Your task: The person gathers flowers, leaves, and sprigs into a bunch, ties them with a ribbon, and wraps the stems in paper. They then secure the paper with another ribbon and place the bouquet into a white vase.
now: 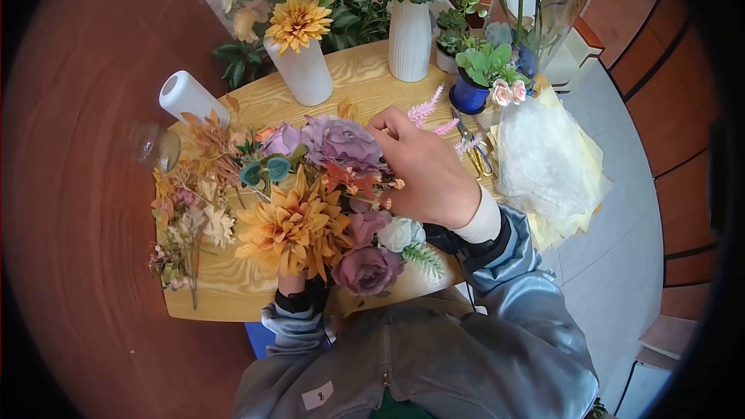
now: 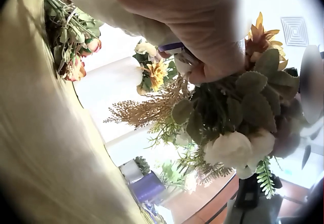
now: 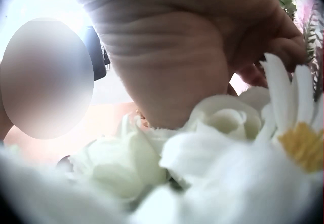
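A mixed bouquet of artificial flowers is held over the table in the head view, with a large orange dahlia [image 1: 299, 221] in front and purple roses [image 1: 369, 268] beside it. My left hand [image 2: 197, 26] grips its stems from below; the blooms hide most of that hand in the head view. My right hand [image 1: 431, 171] reaches across the bouquet's far right side, its bent fingers holding the large purple rose [image 1: 341, 142] at its edge, fingertips hidden. White roses [image 3: 225, 117] and a white daisy [image 3: 301, 140] lie close beneath that hand in the right wrist view.
Loose flower stems [image 1: 198, 221] lie on the table's left side, near a white vase [image 1: 194, 97] and a glass jar [image 1: 159, 147]. Filled white vases [image 1: 410, 43] and a blue pot [image 1: 469, 95] stand at the back. Scissors [image 1: 477, 159] and wrapping paper [image 1: 547, 163] are on the right.
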`<state>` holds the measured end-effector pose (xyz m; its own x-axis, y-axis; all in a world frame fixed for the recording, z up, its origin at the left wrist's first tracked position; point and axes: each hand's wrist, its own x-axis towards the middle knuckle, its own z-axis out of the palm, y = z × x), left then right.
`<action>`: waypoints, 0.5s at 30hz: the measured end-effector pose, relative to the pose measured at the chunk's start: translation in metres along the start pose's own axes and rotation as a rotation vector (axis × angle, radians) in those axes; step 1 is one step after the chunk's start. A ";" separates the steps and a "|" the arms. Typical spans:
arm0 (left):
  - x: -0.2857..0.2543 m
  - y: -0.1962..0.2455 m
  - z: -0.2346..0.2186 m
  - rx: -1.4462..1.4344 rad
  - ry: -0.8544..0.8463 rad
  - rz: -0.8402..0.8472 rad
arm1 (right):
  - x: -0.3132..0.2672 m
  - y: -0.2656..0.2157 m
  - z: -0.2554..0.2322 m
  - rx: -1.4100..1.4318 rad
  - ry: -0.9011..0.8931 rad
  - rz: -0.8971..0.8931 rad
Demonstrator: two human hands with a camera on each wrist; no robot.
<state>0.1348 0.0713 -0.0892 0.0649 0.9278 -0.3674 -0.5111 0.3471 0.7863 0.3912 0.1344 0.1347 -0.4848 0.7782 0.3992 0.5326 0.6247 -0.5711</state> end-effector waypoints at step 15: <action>0.040 0.035 0.033 0.432 0.141 0.470 | 0.003 -0.002 0.000 -0.114 -0.022 0.037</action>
<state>0.1472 0.1247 -0.0599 -0.2097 0.9774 0.0258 -0.0657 -0.0404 0.9970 0.3885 0.1353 0.1367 -0.4778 0.8000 0.3629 0.6253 0.5999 -0.4991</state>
